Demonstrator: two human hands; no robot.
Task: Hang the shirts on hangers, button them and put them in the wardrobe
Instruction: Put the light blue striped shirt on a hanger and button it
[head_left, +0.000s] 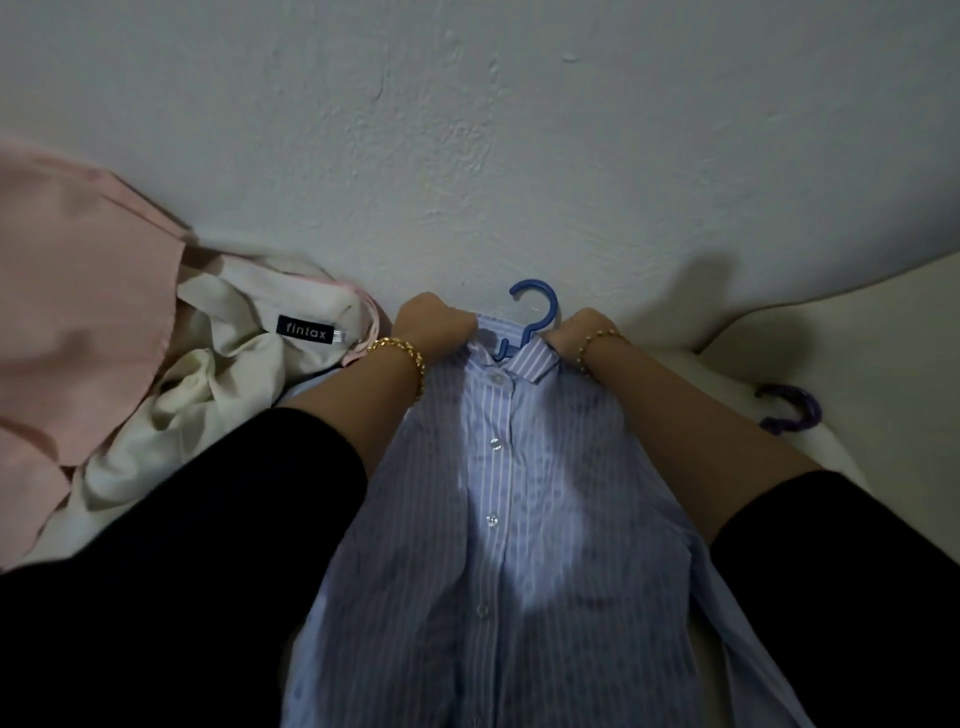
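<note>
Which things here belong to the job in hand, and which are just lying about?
In hand: striped shirt, blue hanger inside it, left hand and right hand gripping its collar.
Lying about: pink garment, cream garment, purple hanger.

You have the blue-and-white striped button-up shirt (498, 519) lying front-up, its placket closed down a row of pale buttons and its collar pointing away from you. The hook of a blue plastic hanger (540, 306) sticks out of the collar, which your left hand (434, 325) and right hand (579, 332) each hold in a closed grip. To your left, a crumpled cream shirt (223, 364) with a dark "fintax" label touches a pink shirt (78, 312). A purple plastic hanger (789, 410) lies well apart on your right.
</note>
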